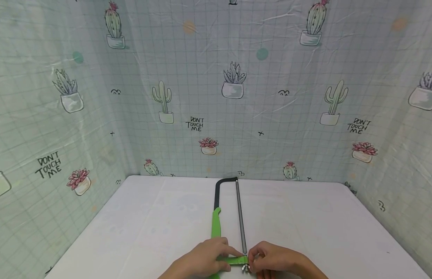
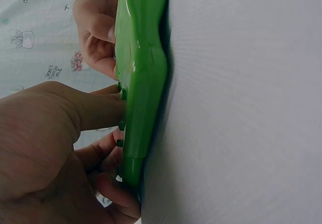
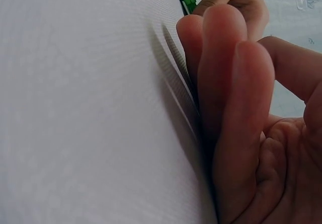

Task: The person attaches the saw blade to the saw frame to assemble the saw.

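A hacksaw (image 1: 216, 224) with a green handle, a black front frame (image 1: 217, 195) and a grey blade (image 1: 240, 217) lies on the white table, its front end pointing away from me. My left hand (image 1: 209, 254) holds its green crossbar (image 1: 235, 260) near the blade's rear end, thumb and forefinger on opposite sides. Curled at that same end, my right hand (image 1: 276, 257) pinches at the silver wing nut (image 1: 245, 268), which its fingertips partly cover. Green plastic (image 2: 146, 78) fills the middle of the left wrist view. Foremost in the right wrist view are the right fingers (image 3: 246, 113), close over the tabletop.
The white table (image 1: 150, 224) has rounded far corners. A pale grid-patterned sheet (image 1: 264, 116) printed with potted cacti hangs behind it and along both sides. The hacksaw's far end lies close to the table's back edge.
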`<state>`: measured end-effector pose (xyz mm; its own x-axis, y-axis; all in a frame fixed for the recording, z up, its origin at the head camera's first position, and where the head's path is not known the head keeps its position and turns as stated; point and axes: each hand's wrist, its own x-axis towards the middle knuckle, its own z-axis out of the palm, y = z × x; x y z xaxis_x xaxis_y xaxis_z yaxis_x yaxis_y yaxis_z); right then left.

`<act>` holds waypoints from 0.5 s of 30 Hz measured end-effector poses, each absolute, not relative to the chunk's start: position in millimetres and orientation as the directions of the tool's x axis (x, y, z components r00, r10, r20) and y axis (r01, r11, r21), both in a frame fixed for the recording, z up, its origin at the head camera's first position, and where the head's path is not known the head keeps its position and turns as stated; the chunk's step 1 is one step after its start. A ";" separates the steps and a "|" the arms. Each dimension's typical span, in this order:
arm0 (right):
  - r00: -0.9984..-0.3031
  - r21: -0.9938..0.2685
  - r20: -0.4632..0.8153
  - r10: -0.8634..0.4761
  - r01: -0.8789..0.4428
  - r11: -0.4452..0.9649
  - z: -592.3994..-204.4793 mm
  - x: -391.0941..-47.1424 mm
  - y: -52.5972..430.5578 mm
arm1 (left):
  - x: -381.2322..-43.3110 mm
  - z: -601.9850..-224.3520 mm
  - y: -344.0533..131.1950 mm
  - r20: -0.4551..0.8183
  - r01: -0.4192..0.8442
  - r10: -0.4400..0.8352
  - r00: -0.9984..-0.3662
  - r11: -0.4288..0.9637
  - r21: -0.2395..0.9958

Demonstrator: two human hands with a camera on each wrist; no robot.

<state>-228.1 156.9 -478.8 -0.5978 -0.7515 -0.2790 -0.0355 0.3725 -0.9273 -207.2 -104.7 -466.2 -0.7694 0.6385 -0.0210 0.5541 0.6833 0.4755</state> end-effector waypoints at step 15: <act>-0.570 -0.944 -0.260 -0.779 -0.020 0.330 -481.0 -229.5 157.0 | -207.7 -468.7 -105.2 -0.008 0.553 0.637 -0.771 0.676 0.487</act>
